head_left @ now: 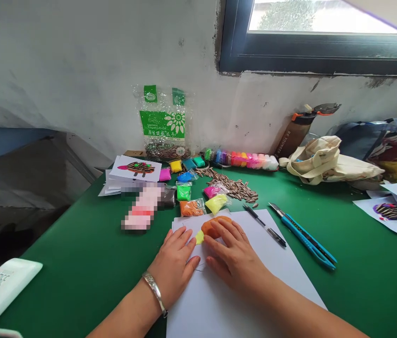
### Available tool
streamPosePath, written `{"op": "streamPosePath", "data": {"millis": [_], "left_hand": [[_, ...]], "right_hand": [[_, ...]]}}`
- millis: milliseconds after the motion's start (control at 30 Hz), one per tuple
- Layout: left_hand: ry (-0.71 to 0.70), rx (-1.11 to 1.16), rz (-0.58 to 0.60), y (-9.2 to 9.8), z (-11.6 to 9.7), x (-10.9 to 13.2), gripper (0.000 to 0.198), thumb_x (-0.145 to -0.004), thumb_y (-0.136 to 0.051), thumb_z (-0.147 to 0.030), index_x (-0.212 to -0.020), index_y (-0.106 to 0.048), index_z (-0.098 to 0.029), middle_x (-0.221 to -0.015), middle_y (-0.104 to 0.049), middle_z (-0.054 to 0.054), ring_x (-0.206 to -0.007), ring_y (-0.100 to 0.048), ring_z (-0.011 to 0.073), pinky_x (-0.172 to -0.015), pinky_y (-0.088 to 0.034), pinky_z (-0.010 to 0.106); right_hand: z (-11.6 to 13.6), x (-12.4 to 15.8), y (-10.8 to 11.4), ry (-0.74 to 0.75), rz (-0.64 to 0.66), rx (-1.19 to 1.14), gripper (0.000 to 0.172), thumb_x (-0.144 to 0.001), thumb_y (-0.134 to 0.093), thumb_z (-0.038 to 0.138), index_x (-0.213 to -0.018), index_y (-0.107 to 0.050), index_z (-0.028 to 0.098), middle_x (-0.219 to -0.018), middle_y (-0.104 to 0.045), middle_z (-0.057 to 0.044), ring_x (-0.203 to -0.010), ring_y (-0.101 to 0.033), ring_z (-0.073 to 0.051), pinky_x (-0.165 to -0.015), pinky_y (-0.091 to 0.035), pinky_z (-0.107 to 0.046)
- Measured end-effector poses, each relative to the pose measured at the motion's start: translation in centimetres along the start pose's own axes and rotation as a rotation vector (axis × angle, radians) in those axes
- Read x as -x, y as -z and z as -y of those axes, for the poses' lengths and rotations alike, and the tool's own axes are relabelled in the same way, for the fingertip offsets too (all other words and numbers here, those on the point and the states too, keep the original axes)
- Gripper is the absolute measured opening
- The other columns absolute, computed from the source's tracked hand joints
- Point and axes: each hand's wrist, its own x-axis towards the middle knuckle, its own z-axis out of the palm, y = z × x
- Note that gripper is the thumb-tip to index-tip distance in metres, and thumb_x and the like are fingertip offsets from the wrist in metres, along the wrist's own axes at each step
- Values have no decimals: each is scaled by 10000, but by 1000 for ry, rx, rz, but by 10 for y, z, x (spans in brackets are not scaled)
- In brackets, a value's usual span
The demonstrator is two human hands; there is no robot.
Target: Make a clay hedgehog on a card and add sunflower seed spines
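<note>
My right hand (232, 251) lies with its fingertips on a lump of orange modelling clay (214, 226), covering part of it. My left hand (175, 263), with a silver bangle (155, 291) on the wrist, rests on the paper, its fingertips close to a small piece of yellow clay (199, 237). That yellow piece touches the orange lump's lower left side. Both lie on a small white paper sheet (187, 225), which sits on a larger white sheet (240, 281). Neither hand grips anything.
Small packets of coloured clay (184, 191) and a heap of striped seed shells (228, 184) lie beyond the paper. A pen (265, 225) and a blue craft knife (302, 234) lie to the right. A canvas bag (328, 162) and printed sheets (392, 213) are further right.
</note>
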Motion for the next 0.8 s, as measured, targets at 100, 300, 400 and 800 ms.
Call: {"op": "streamPosePath", "data": {"millis": [100, 300, 400, 800], "left_hand": [[7, -11, 38, 3, -1, -1, 339, -861, -543, -229, -1172, -633, -130, -1281, -592, 139, -1225, -501, 338, -1001, -421, 591], [18, -26, 84, 5, -2, -2, 360, -873, -524, -248, -1200, -617, -129, -1308, -569, 138, -1248, -479, 336, -1019, -405, 584], [15, -19, 88, 4, -1, -2, 376, -873, -521, -261, -1212, -608, -125, -1315, -561, 144, -1253, -474, 339, -1018, -402, 590], [-6, 36, -18, -2, 14, -1, 386, -908, -470, -317, -1200, -614, -110, -1250, -614, 139, -1186, -551, 289, -1019, -435, 509]], "right_hand": [[-1, -1, -1, 9, -22, 13, 348, -868, -549, 301, -1208, -567, 231, -1329, -500, -95, -1263, -369, -288, -1052, -278, -519], [-1, -2, -2, -6, -14, 23, 340, -887, -527, 344, -1207, -580, 243, -1334, -505, -97, -1258, -380, -293, -1048, -283, -523], [-2, -4, -5, -68, 20, 53, 400, -899, -500, 406, -1271, -545, 266, -1409, -443, -103, -1290, -355, -319, -1053, -256, -558], [-3, -17, -8, -110, 153, 60, 361, -907, -481, 442, -1251, -543, 354, -1427, -422, -76, -1329, -314, -313, -1063, -211, -573]]}}
